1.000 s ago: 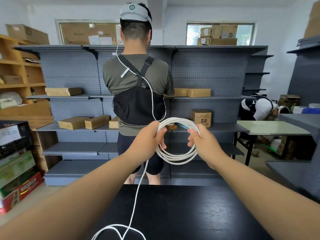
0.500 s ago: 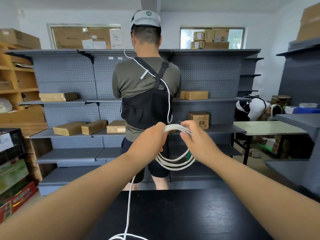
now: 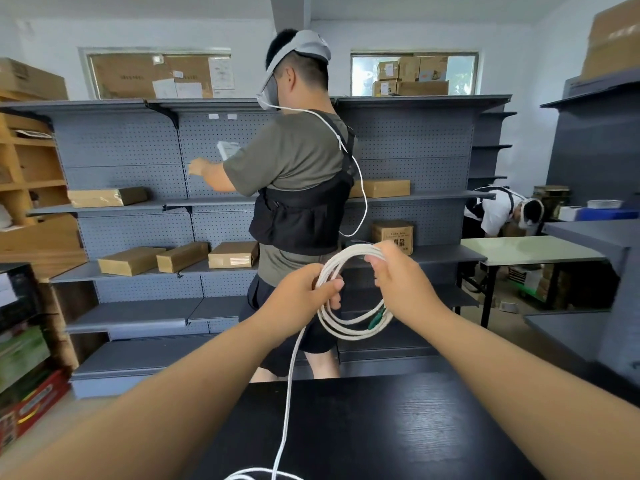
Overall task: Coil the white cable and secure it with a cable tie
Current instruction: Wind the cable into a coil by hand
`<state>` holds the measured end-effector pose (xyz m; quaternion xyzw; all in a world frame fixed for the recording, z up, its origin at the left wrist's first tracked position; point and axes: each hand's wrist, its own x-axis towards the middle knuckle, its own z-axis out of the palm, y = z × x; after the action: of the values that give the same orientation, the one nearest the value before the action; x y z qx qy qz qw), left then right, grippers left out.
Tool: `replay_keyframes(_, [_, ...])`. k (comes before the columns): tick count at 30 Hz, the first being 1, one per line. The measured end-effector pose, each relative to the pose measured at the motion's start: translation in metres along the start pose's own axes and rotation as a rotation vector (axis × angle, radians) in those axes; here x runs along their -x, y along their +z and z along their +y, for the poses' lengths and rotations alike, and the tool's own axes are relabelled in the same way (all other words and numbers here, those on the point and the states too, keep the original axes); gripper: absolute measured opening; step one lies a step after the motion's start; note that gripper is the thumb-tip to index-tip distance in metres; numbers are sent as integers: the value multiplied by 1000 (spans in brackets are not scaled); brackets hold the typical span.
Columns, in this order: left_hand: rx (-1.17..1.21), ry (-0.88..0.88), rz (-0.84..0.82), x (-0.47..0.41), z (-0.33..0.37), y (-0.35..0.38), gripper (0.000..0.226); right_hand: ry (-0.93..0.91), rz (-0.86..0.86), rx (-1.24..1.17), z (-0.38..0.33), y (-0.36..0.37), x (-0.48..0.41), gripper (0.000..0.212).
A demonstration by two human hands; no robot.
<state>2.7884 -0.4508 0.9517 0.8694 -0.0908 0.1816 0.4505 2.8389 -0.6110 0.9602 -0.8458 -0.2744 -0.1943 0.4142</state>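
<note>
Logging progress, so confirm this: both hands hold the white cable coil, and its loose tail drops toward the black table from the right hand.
Not quite. The head view shows the loose tail dropping from the left hand, not the right hand; both do hold the white cable coil.

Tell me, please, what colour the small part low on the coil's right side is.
Green; the small part shows best in the head view.
</note>
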Motion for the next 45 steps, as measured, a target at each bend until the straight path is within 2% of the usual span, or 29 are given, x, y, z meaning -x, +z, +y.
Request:
replay_keyframes(3, [238, -41, -25, 2, 4, 7, 15, 53, 64, -113, 4, -5, 2, 18])
replay_keyframes(5, [297, -38, -10, 3, 11, 12, 15, 90, 103, -177, 6, -7, 4, 22])
replay_keyframes(13, [-62, 128, 195, 4, 28, 35, 16, 176, 93, -347, 18, -21, 17, 20])
replay_keyframes(16, [-84, 139, 206, 7, 37, 43, 22, 171, 80, -347, 23, -25, 20, 20])
replay_keyframes(19, [136, 30, 117, 9, 45, 49, 14, 177, 83, -336, 29, -31, 22, 21])
replay_keyframes(23, [507, -103, 13, 12, 52, 53, 29, 163, 59, -258, 35, -41, 24, 22])
replay_keyframes(26, [607, -152, 8, 13, 54, 53, 26, 100, 41, -147, 40, -45, 25, 26])
replay_keyframes(29, [586, -153, 64, 12, 53, 55, 22, 40, 56, -74, 44, -48, 24, 24])
replay_keyframes(32, [517, -108, 191, 12, 55, 60, 16, 17, 102, -48, 45, -46, 24, 20])
replay_keyframes(37, [254, 18, 402, 13, 53, 73, 11, 77, 164, -119, 39, -37, 20, 19])
replay_keyframes(45, [219, 140, 300, 15, 36, 66, 12, 168, 192, -252, 23, -24, 12, 21])
